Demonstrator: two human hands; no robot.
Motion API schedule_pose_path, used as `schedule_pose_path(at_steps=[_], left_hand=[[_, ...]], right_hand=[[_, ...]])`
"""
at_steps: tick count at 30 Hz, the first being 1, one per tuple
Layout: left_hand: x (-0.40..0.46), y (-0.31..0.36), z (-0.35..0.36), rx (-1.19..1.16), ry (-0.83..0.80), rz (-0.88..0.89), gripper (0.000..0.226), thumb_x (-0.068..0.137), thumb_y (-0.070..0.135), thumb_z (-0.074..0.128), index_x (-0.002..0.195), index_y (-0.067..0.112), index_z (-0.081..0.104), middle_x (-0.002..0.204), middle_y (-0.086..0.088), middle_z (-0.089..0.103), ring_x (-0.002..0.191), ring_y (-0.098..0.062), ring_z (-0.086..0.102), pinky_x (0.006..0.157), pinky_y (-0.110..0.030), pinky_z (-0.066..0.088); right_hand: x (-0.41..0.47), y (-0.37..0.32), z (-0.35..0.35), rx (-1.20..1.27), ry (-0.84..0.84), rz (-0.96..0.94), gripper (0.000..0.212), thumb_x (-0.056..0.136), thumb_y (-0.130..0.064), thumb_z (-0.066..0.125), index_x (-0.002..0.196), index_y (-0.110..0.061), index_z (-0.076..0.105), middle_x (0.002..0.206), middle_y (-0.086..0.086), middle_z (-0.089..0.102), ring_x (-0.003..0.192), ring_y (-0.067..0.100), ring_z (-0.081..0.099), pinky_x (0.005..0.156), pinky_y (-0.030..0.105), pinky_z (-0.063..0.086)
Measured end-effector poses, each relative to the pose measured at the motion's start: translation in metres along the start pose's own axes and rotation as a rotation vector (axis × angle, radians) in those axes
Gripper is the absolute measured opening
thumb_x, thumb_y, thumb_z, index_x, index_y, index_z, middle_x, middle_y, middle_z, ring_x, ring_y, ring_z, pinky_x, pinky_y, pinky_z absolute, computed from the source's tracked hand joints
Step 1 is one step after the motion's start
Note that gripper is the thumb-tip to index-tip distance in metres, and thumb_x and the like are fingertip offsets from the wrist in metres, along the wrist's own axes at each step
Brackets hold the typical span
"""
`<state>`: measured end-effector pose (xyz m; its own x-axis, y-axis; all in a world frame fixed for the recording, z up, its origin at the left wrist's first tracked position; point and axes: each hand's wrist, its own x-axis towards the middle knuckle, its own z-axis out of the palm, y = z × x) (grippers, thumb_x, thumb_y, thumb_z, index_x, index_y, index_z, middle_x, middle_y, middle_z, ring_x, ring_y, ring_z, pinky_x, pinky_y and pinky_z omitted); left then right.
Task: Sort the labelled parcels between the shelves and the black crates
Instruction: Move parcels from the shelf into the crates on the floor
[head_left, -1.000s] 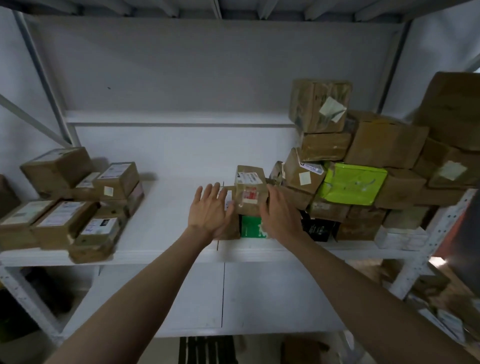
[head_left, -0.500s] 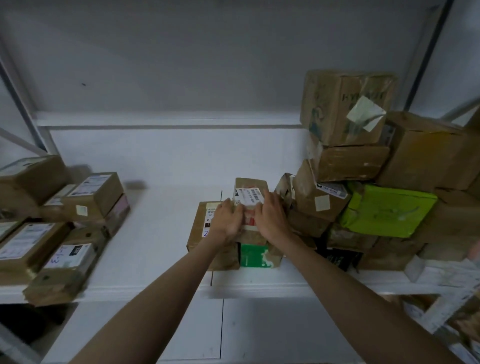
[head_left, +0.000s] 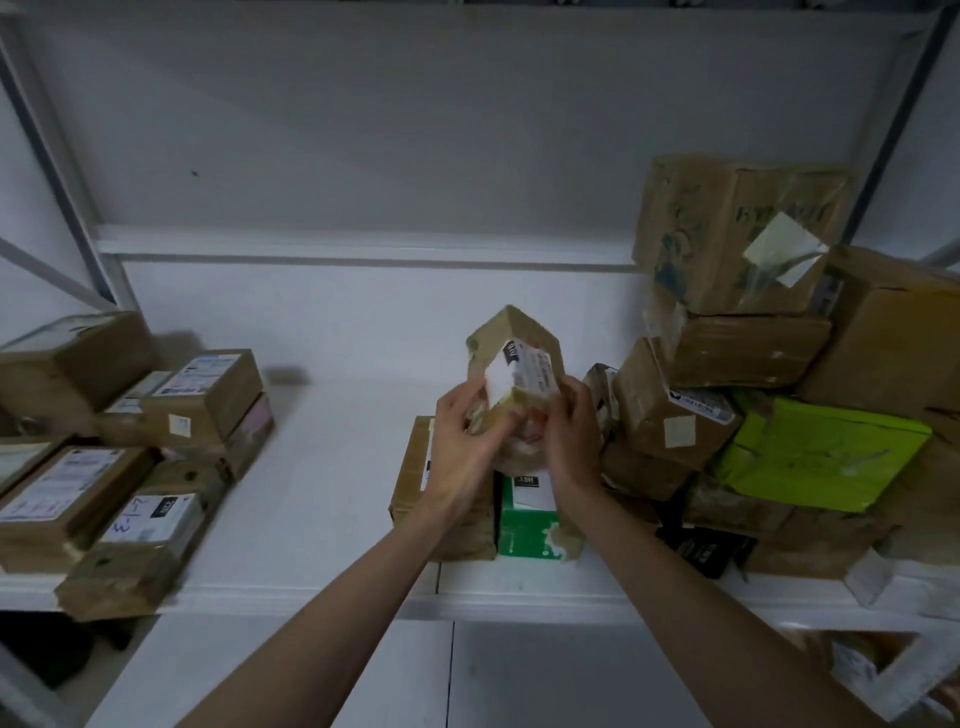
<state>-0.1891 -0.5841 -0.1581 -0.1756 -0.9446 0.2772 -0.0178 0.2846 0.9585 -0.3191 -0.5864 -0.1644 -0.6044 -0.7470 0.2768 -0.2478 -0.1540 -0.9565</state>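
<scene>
Both hands held one small parcel (head_left: 511, 379) tilted above the shelf (head_left: 332, 467), left hand (head_left: 460, 441) and right hand (head_left: 569, 441) each with a closed grip on its lower sides, label up, over a green box (head_left: 527, 525) and a brown box (head_left: 410, 478). Sorting looked early to midway: a left group (head_left: 130, 457) lay in tidy rows while a big right pile (head_left: 753, 389) was still jumbled. No black crates were in view, so progress there couldn't be told.

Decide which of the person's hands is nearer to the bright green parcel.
Right. The right hand grips the small box just left of the bright green parcel; the left hand is farther left, across the box.
</scene>
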Motion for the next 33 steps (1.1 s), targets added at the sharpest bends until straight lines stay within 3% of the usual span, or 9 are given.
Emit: schedule_pose_path(at_steps=[2,4,8,11,14,19,26,30,33], left_hand=[[-0.001,0.003,-0.009,0.024,0.068,0.02,0.081,0.064,0.069,0.078,0.134,0.039,0.05,0.137,0.013,0.044,0.126,-0.008,0.052,0.101,-0.032,0.052],[0.001,0.009,-0.02,-0.033,0.093,0.006,0.088,0.061,0.068,0.081,0.136,0.037,0.047,0.138,0.01,0.051,0.122,-0.008,0.057,0.097,-0.034,0.056],[0.006,0.027,-0.043,-0.007,0.02,0.05,0.043,0.081,0.037,0.082,0.119,0.024,0.066,0.106,0.004,0.076,0.092,-0.012,0.074,0.075,-0.028,0.061],[0.01,0.026,-0.065,-0.009,0.002,-0.082,0.038,0.089,0.039,0.072,0.125,0.029,0.063,0.107,0.009,0.076,0.091,-0.008,0.074,0.079,-0.027,0.058],[0.01,0.023,-0.085,-0.059,0.01,-0.193,0.034,0.097,0.04,0.057,0.128,0.027,0.062,0.107,0.008,0.076,0.095,-0.01,0.073,0.079,-0.026,0.053],[0.004,0.021,-0.11,-0.085,0.082,-0.191,0.033,0.1,0.037,0.052,0.129,0.024,0.063,0.111,0.005,0.076,0.103,-0.017,0.072,0.081,-0.029,0.053],[-0.006,0.019,-0.155,-0.042,0.169,-0.172,0.031,0.099,0.026,0.057,0.129,0.026,0.064,0.111,0.008,0.076,0.099,-0.011,0.073,0.083,-0.029,0.056],[-0.007,0.018,-0.18,-0.068,0.176,-0.216,0.027,0.098,0.02,0.059,0.124,0.023,0.066,0.107,0.005,0.077,0.096,-0.013,0.074,0.081,-0.029,0.056],[-0.008,0.015,-0.198,-0.069,0.171,-0.24,0.027,0.098,0.015,0.057,0.122,0.024,0.065,0.105,0.006,0.077,0.096,-0.014,0.074,0.081,-0.03,0.056]], right_hand=[[-0.002,-0.003,0.004,0.144,-0.023,0.072,0.032,0.108,-0.027,0.041,0.137,-0.02,0.054,0.129,0.001,0.059,0.111,0.016,0.061,0.069,0.009,0.051],[-0.006,-0.005,0.011,0.253,-0.076,0.107,0.033,0.108,-0.029,0.043,0.138,-0.023,0.054,0.126,-0.002,0.059,0.105,0.009,0.061,0.061,0.005,0.049],[-0.022,-0.011,0.036,0.282,-0.149,0.044,0.035,0.107,-0.03,0.048,0.141,-0.029,0.047,0.129,-0.008,0.058,0.114,0.014,0.064,0.077,0.024,0.061],[-0.032,-0.018,0.057,0.322,-0.21,-0.001,0.051,0.102,-0.026,0.058,0.149,-0.03,0.038,0.14,-0.008,0.053,0.12,0.012,0.061,0.089,0.034,0.061],[-0.037,-0.028,0.076,0.381,-0.267,0.042,0.047,0.095,-0.032,0.066,0.138,-0.038,0.048,0.138,-0.006,0.056,0.116,0.014,0.064,0.088,0.04,0.061],[-0.052,-0.041,0.102,0.485,-0.374,0.135,0.043,0.098,-0.019,0.062,0.136,-0.034,0.051,0.124,-0.01,0.067,0.104,0.011,0.07,0.076,0.027,0.061],[-0.078,-0.042,0.142,0.472,-0.447,0.198,0.044,0.094,-0.019,0.066,0.133,-0.035,0.057,0.118,-0.012,0.072,0.103,0.012,0.072,0.085,0.037,0.061],[-0.092,-0.048,0.16,0.472,-0.469,0.217,0.041,0.096,-0.016,0.063,0.13,-0.037,0.059,0.116,-0.014,0.072,0.098,0.009,0.072,0.075,0.027,0.06],[-0.103,-0.049,0.175,0.439,-0.465,0.216,0.042,0.094,-0.017,0.063,0.13,-0.038,0.059,0.117,-0.013,0.072,0.1,0.01,0.071,0.086,0.037,0.061]])
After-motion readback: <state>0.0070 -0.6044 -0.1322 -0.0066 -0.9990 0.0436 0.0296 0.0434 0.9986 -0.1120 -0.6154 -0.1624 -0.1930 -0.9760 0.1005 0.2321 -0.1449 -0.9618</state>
